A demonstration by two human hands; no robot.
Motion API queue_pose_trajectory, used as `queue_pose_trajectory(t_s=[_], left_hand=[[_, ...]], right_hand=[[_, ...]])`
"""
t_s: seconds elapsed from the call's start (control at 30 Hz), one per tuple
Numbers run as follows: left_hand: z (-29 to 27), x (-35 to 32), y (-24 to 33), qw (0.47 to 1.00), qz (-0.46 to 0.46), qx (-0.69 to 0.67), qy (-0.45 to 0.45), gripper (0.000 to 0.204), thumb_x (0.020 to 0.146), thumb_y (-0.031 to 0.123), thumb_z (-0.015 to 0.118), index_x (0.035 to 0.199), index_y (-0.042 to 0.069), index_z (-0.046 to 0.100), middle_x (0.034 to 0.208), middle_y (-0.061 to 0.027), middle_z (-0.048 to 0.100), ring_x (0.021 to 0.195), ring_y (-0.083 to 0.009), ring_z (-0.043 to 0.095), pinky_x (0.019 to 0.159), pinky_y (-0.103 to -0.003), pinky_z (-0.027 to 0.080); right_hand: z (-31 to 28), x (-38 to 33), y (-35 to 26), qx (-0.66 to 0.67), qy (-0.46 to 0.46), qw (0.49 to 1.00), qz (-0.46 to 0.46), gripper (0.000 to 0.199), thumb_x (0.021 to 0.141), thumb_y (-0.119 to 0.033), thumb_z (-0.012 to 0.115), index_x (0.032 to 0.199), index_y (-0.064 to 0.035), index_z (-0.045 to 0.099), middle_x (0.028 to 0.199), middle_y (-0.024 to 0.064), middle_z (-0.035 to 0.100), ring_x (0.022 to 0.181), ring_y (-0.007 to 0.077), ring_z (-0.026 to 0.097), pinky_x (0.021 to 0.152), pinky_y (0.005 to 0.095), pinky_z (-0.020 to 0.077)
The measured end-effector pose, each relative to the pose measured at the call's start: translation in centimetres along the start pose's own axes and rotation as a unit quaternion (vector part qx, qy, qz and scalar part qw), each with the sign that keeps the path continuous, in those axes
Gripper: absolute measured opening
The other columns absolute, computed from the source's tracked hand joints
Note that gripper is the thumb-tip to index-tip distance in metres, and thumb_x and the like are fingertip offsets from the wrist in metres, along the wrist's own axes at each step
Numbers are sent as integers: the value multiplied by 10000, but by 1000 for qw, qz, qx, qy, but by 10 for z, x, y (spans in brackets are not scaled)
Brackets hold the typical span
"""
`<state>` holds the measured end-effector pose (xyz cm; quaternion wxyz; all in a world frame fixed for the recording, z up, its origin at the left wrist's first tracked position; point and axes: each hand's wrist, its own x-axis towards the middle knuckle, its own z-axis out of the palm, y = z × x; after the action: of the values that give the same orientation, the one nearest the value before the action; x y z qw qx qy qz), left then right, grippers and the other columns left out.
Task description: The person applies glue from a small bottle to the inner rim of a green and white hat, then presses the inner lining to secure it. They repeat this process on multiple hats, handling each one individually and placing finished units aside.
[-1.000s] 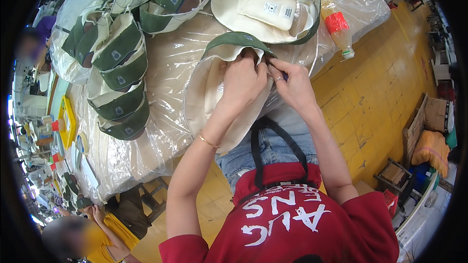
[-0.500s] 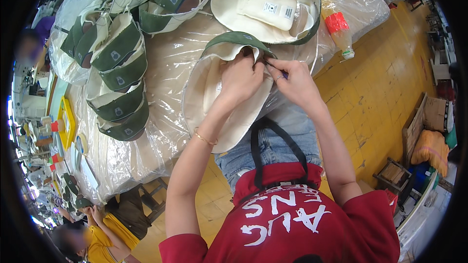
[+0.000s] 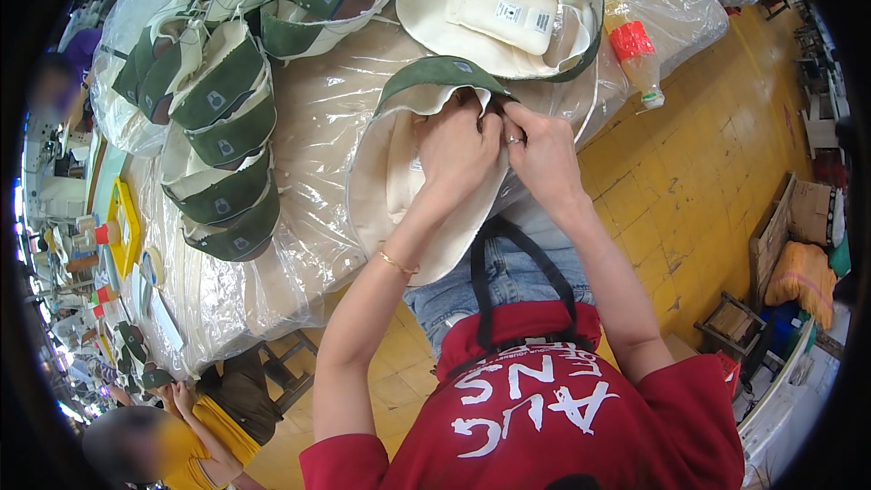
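Note:
A large cream-lined, dark green fabric piece (image 3: pixel 381 181), bowl-shaped like an unfinished hat, lies at the table's near edge. Inside its hollow is my left hand (image 3: pixel 456 147), its fingers bent into the lining below the green edge, with the fingertips hidden. My right hand (image 3: pixel 543 150) pinches the right end of that green edge, close beside the left hand. A similar cream and green piece (image 3: pixel 426 14) rests just beyond, holding a cream pad (image 3: pixel 494 23) with a printed label.
Several nested green and cream pieces (image 3: pixel 218 141) stand at the left on the plastic-covered table (image 3: pixel 308 145). A red-labelled bottle (image 3: pixel 638 63) lies near its right edge. A yellow tray (image 3: pixel 124 218) is at far left. Another person in yellow (image 3: pixel 195 454) works at lower left.
The piece has shifted slightly right along with my left hand. My right hand has turned a little and drawn nearer the left, still at the green edge.

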<state>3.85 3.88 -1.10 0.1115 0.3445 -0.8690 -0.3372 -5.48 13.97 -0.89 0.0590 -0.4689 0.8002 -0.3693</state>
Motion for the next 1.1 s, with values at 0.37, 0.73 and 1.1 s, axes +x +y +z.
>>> queue_pose_trajectory(t_s=[0.37, 0.73, 1.1], left_hand=[[-12, -5, 9, 982, -126, -135, -29, 465, 934, 354, 507, 1173, -34, 600, 1081, -276, 648, 1041, -435, 609, 915, -442, 466], [-22, 5, 7, 991, -84, -83, -62, 490, 930, 440, 537, 1123, -5, 602, 1017, -234, 682, 987, -420, 643, 866, -472, 491], [-25, 15, 11, 984, -126, -29, -124, 504, 858, 361, 595, 1174, -32, 597, 1102, -259, 656, 1028, -406, 639, 919, -422, 478]], right_hand=[[8, 3, 3, 41, 27, 998, 42, 75, 821, -38, 592, 877, -42, 643, 743, 182, 638, 712, 386, 628, 628, 447, 475], [-26, 18, 6, 144, -139, 975, 99, 165, 896, -117, 602, 966, 24, 650, 740, 236, 603, 604, 350, 542, 623, 392, 457], [-38, 14, 4, 77, -120, 990, 21, 238, 884, -63, 621, 1102, 9, 683, 824, 172, 667, 685, 223, 609, 662, 339, 482]])
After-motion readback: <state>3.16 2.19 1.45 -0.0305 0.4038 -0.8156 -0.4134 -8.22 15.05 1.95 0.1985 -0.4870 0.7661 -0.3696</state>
